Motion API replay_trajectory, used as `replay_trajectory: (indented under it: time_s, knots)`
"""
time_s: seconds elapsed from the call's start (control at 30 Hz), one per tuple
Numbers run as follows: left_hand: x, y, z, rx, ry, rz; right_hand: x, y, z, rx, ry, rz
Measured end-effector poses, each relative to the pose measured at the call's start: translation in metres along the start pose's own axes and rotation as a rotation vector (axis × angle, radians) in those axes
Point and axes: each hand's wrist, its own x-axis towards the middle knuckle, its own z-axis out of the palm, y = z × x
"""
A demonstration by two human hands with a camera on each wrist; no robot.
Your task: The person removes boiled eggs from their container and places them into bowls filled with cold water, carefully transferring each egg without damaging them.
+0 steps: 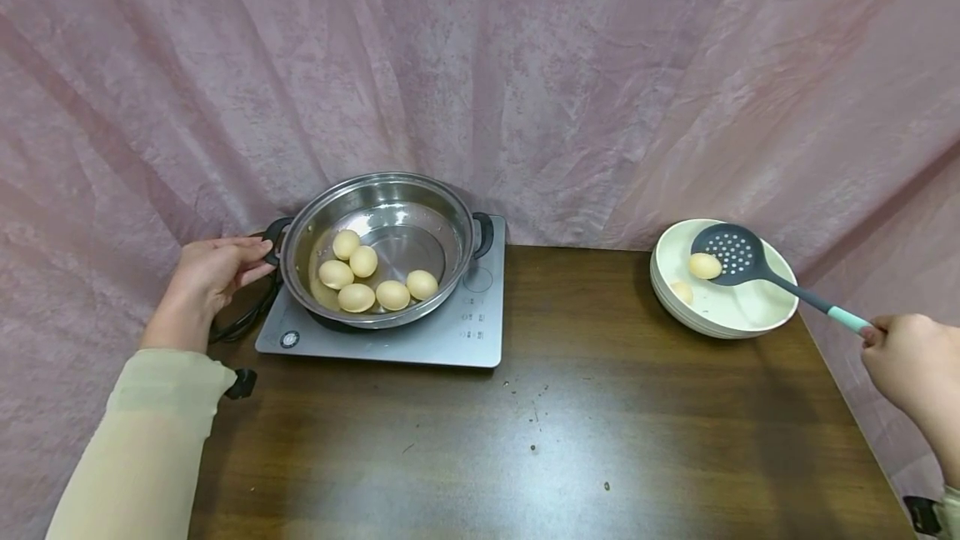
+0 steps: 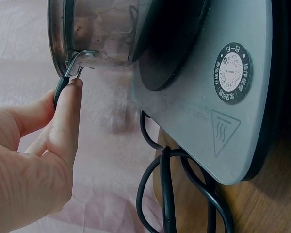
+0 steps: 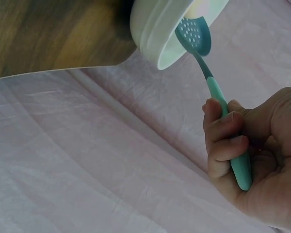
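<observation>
With thumb and fingers my left hand (image 1: 217,273) pinches the black side handle (image 2: 61,90) of a steel pot (image 1: 408,248). Several pale eggs (image 1: 356,297) lie in water toward the pot's left and front. My right hand (image 1: 911,361) grips the mint handle (image 3: 216,92) of a dark grey slotted skimmer (image 1: 738,252), fingers curled round it. The skimmer's head is over the white bowl (image 1: 757,311) at the right, with one egg (image 1: 705,266) at its left edge. Another egg (image 1: 682,292) sits lower in the bowl, at its left side.
Under the pot is a silver induction cooker (image 1: 450,340) on a brown wooden table (image 1: 570,423). Black cable (image 2: 168,194) loops beside the cooker's left edge. A pink curtain (image 1: 525,90) hangs behind the table. The bowl appears stacked on others near the right edge.
</observation>
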Motion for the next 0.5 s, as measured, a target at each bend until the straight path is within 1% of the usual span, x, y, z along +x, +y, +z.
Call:
replay_trajectory:
  time_s: [0.23,0.5]
  knots:
    - [0.0004,-0.0001,0.0002,-0.03,-0.001,0.002,0.0012,-0.0019,-0.0005,-0.01,0.031,0.002]
    - [0.0,-0.0003,0.0001,-0.024,0.001,0.003,-0.0008,-0.0058,-0.0021,0.004,0.059,0.006]
